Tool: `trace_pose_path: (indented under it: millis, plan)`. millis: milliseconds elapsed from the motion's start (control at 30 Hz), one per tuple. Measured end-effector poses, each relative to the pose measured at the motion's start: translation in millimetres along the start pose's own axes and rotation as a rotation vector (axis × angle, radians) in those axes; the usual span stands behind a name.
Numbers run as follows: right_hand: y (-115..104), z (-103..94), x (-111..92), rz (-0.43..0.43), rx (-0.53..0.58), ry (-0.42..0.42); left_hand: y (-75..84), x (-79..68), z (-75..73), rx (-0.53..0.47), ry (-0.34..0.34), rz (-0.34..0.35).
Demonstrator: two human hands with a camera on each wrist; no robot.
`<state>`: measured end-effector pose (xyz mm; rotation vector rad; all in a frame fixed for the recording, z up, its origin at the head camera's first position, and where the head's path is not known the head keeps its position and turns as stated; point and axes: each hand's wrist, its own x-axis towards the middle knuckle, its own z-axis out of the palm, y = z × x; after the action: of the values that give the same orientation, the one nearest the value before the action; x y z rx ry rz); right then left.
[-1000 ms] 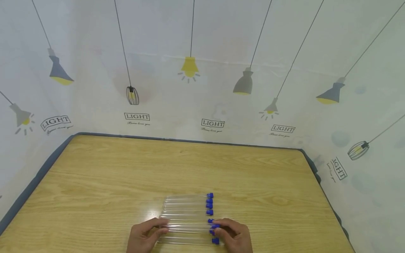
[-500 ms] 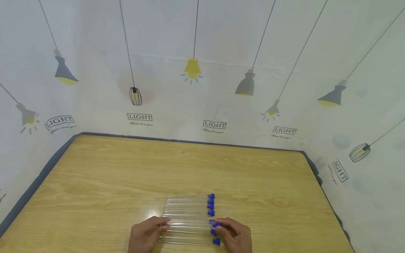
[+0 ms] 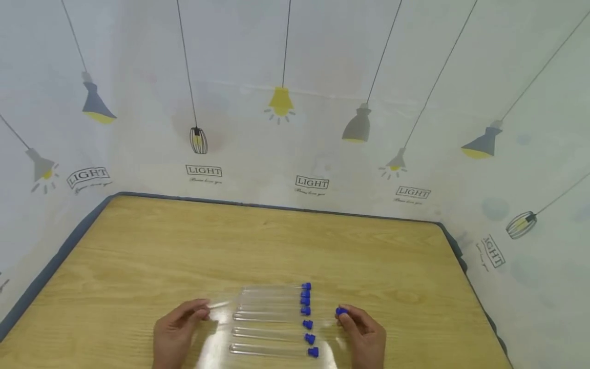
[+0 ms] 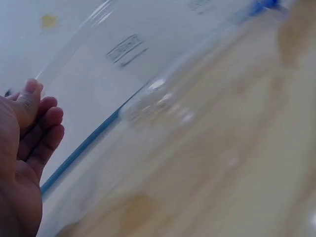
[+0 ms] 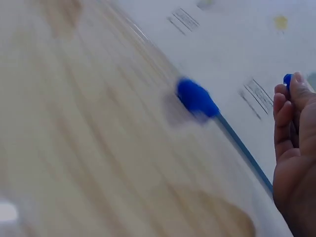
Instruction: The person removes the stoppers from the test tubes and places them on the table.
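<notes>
My left hand [image 3: 177, 330] pinches a clear test tube [image 4: 74, 44] near one end, left of the row; the tube slopes up and away in the left wrist view and is faint in the head view. Between thumb and fingers, my right hand [image 3: 366, 333] holds a small blue cap [image 3: 341, 311], right of the row. No tube shows attached to that cap in the right wrist view. Between the hands, several clear test tubes [image 3: 272, 350] lie side by side, with blue caps [image 3: 313, 352] at their right ends.
The row lies near the front of a wood-grain table [image 3: 258, 241]. Dark blue edging [image 3: 304, 208] runs along its back, below a white wall covering [image 3: 249, 133] printed with lamps. Light glares off the tabletop beside the left hand.
Both hands were together over the row, one at each end of a tube. They have moved apart, the left leftward with the tube, the right rightward with the blue cap, leaving a gap.
</notes>
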<state>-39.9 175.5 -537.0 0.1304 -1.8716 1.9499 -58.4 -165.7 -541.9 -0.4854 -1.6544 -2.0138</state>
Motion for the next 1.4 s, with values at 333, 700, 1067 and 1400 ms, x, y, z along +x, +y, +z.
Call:
trace_pose_path:
  millis: [333,700,1067,1400]
  plan:
    - [13,21.3,-4,0.082,-0.234,-0.115,-5.2,-5.2,24.0,0.367,-0.213,0.010]
    - [13,19.9,-7,0.068,-0.305,-0.173,6.6,-2.1,31.0,0.383,-0.235,-0.002]
    - [13,19.3,-5,0.069,-0.302,-0.269,-5.3,-12.2,29.4,0.493,-0.146,-0.092]
    - [15,23.1,-5,0.017,-0.350,-0.328,-6.9,-10.1,28.3,0.537,-0.103,-0.120]
